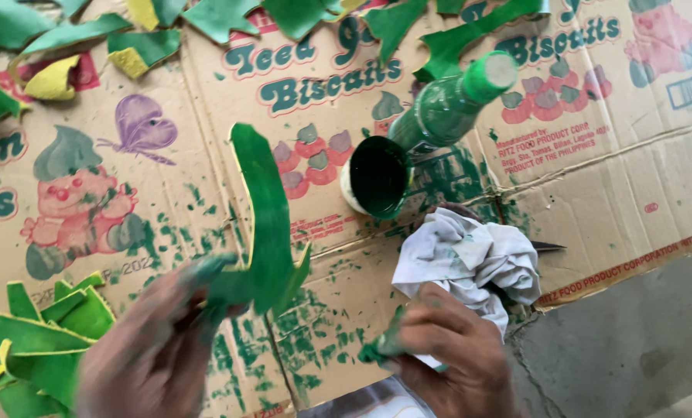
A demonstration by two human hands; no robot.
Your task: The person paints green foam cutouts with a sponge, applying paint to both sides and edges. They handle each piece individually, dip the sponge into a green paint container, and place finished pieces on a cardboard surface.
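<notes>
From the head camera, the left hand (pixel 156 352), blurred and smeared with green, pinches the lower end of a green-painted, curved flat cut-out (pixel 264 224). The piece's long axis rises from those fingers up and away, toward the middle of the flattened printed cardboard sheet (pixel 632 178) that covers the work surface.

The right hand (pixel 450 352) sits just to the right of the piece, fingers clenched around a small paint-soaked green sponge (pixel 381 348) together with a crumpled white rag (pixel 469 259). The sponge tip points left, near the cut-out's lower edge but apart from it.

Beyond both hands stands a small round cup of dark green paint (pixel 377 176), touching a paint-coated green plastic bottle (pixel 450 104) lying tilted. Painted green pieces (pixel 40 340) lie stacked at the lower left, and more (pixel 75 42) are spread along the top.
</notes>
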